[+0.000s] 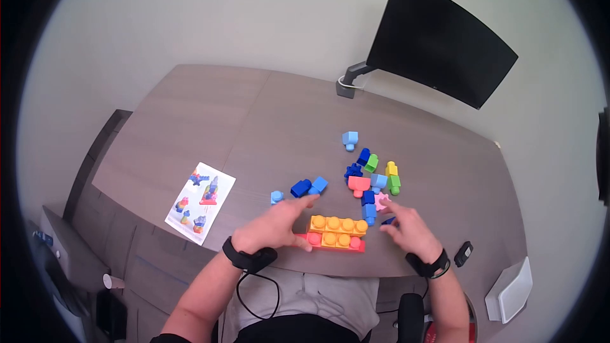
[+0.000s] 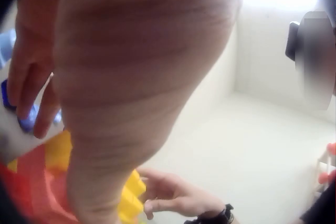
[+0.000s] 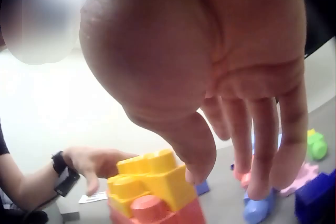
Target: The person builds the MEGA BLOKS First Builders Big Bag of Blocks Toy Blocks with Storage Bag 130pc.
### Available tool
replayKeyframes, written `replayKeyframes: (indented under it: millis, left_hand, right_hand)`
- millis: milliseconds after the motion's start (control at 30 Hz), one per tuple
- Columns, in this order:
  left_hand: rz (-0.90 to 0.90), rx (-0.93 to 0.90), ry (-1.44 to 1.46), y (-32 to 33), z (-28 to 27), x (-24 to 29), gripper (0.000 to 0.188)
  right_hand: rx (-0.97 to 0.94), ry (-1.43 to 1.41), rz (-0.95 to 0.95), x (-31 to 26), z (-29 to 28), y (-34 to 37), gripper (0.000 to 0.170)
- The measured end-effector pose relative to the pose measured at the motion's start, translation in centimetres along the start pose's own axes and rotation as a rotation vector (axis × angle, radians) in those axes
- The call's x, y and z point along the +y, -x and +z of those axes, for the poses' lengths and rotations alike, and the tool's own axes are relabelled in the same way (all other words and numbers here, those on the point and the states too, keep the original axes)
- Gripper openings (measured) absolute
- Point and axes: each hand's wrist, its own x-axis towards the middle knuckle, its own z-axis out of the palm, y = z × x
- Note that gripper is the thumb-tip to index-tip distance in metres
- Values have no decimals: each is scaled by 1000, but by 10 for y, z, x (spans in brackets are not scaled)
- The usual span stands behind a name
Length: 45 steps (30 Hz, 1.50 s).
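A stack of building blocks stands near the table's front edge: a long red block (image 1: 343, 249) at the bottom, with yellow blocks (image 1: 333, 225) on it in two rows. My left hand (image 1: 270, 223) is at the stack's left end, thumb beside the red block and fingers extended behind. To the right of the stack, my right hand (image 1: 412, 234) hovers with loosely straight fingers and nothing in its grasp. A dark blue block (image 3: 316, 199) lies by that hand, near a pink gear-shaped piece (image 1: 380, 201) and a light blue block (image 1: 369, 213).
Several loose blocks lie beyond the stack, among them a red one (image 1: 359, 184), a green one (image 1: 394, 184) and a dark blue one (image 1: 300, 188). A picture sheet (image 1: 200, 206) lies at left. A monitor (image 1: 445, 41) hangs over the back right; a small black device (image 1: 464, 253) rests at right.
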Motion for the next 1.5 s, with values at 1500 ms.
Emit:
replayKeyframes:
  millis: [1500]
  left_hand:
    - [-389,324,-482,-12,28,-50,37]
  right_hand:
    - [-30,170,93,67,8,-4,42]
